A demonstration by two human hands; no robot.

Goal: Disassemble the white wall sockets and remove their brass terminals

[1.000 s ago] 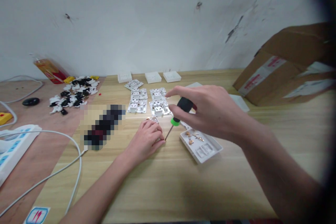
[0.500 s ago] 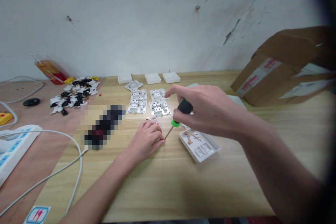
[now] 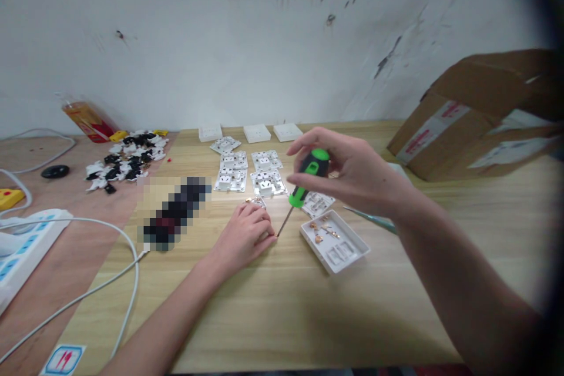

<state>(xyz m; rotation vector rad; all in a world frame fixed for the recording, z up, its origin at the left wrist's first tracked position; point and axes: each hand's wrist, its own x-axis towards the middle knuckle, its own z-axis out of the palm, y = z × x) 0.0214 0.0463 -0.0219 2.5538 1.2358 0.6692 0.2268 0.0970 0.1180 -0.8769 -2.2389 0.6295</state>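
In my right hand [image 3: 348,173] is a black and green screwdriver [image 3: 311,173], its handle between thumb and fingers. The shaft slants down to the left, with its tip at the fingertips of my left hand [image 3: 249,228]. That hand rests low over the table, fingers curled and pressed together around a small piece they mostly hide. Just beyond its knuckles, a white socket part [image 3: 256,202] with brass-coloured bits shows partly. Right of the screwdriver tip lies a white plastic tray-like housing [image 3: 341,267] holding small brass contacts [image 3: 318,239]. Behind it sits another white socket plate [image 3: 318,204].
Several white socket plates [image 3: 268,183] lie farther back, with white boxes [image 3: 257,133] near the wall. Black and white parts [image 3: 127,158] are heaped at left, near a pixelated dark object [image 3: 174,211] on a cable. A power strip [image 3: 30,247] and cardboard box [image 3: 445,129] flank the table.
My right hand has rolled on the screwdriver and its grip looks looser, so the handle's green end now shows. The tip stays by my left fingertips; my left hand has hardly moved.
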